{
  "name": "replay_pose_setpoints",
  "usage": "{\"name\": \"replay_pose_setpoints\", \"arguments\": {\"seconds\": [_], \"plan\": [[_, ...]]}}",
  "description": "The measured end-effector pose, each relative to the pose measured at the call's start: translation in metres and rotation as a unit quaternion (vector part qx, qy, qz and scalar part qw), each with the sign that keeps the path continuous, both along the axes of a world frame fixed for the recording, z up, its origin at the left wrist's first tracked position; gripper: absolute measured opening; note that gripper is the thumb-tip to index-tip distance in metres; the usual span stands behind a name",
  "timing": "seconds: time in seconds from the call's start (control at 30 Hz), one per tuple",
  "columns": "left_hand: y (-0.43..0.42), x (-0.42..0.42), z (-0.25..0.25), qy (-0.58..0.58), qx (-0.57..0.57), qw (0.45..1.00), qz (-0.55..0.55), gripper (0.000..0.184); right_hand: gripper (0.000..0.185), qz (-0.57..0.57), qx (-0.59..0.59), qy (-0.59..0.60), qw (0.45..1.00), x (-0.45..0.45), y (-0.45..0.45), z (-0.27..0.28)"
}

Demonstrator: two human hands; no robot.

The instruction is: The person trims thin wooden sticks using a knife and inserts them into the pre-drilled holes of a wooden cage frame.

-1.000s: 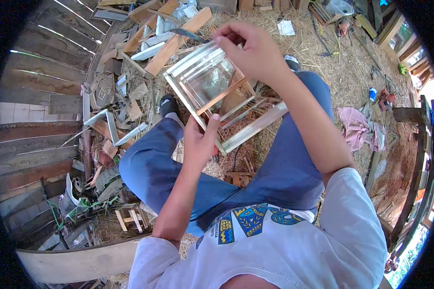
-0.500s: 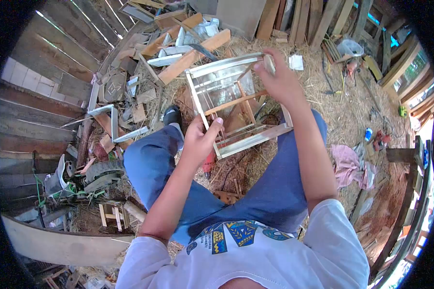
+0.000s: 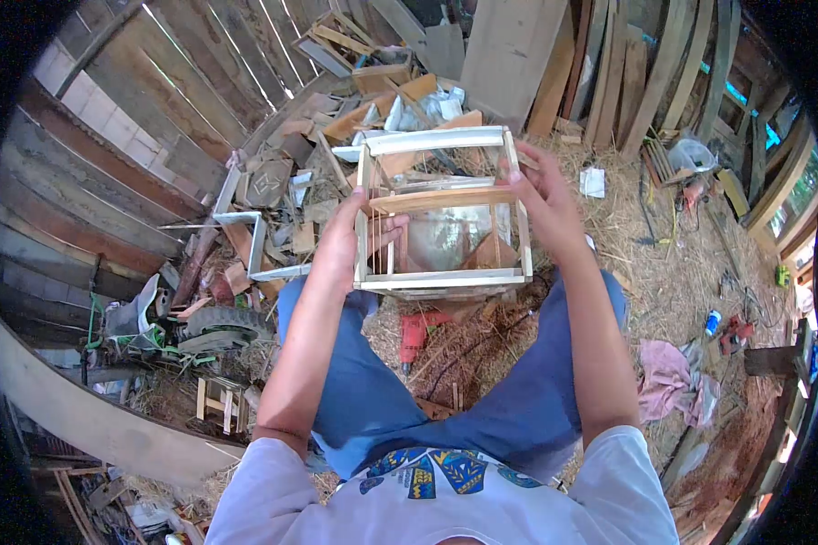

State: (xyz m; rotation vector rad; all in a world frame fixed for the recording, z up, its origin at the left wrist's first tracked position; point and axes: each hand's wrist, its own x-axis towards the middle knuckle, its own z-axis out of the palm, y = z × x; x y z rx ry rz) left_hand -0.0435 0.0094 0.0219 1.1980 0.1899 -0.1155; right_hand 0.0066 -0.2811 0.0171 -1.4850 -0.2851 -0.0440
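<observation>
A small wooden frame (image 3: pixel 441 280) with a clear pane and a wooden crossbar (image 3: pixel 441 199) is held up in front of me, above my knees. My left hand (image 3: pixel 350 238) grips its left side, with fingers reaching inside past the side bar. On the right side, my right hand (image 3: pixel 545 202) is wrapped round the upright, its thumb near the end of the crossbar. Below the frame a red power drill (image 3: pixel 416 338) lies on the straw-covered ground between my legs.
Wood scraps (image 3: pixel 264 186) are heaped at the left, near a wheel (image 3: pixel 220 327). Planks (image 3: pixel 600 77) lean at the back. A pink cloth (image 3: pixel 665 381) and a blue can (image 3: pixel 713 322) lie at the right. A small wooden piece (image 3: pixel 220 403) stands lower left.
The frame has turned from a slant to nearly level and faces me more squarely. My right hand has moved down from the top corner to its right side. The view has shifted.
</observation>
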Motion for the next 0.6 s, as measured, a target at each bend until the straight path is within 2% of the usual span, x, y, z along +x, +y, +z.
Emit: {"name": "replay_pose_setpoints", "arguments": {"seconds": [0.2,0.27,0.43,0.53,0.6], "plan": [[-0.017,0.003,0.035,-0.007,0.013,1.0,-0.002,0.04,0.064,0.006,0.027,0.012,1.0,-0.002,-0.009,0.008],[-0.027,0.005,0.047,-0.042,0.11,0.993,-0.021,0.039,0.065,0.0,0.037,0.01,0.999,-0.003,-0.013,0.01],[-0.045,0.013,0.06,-0.068,0.128,0.989,-0.041,0.039,0.068,-0.027,0.036,0.02,0.999,-0.007,-0.028,0.02],[-0.049,0.015,0.063,-0.075,0.114,0.988,-0.066,0.038,0.068,-0.036,0.07,0.006,0.997,-0.006,-0.036,0.015],[-0.051,0.016,0.067,-0.026,-0.01,0.997,-0.079,0.039,0.067,-0.054,0.068,0.015,0.996,-0.008,-0.043,0.015]]}}
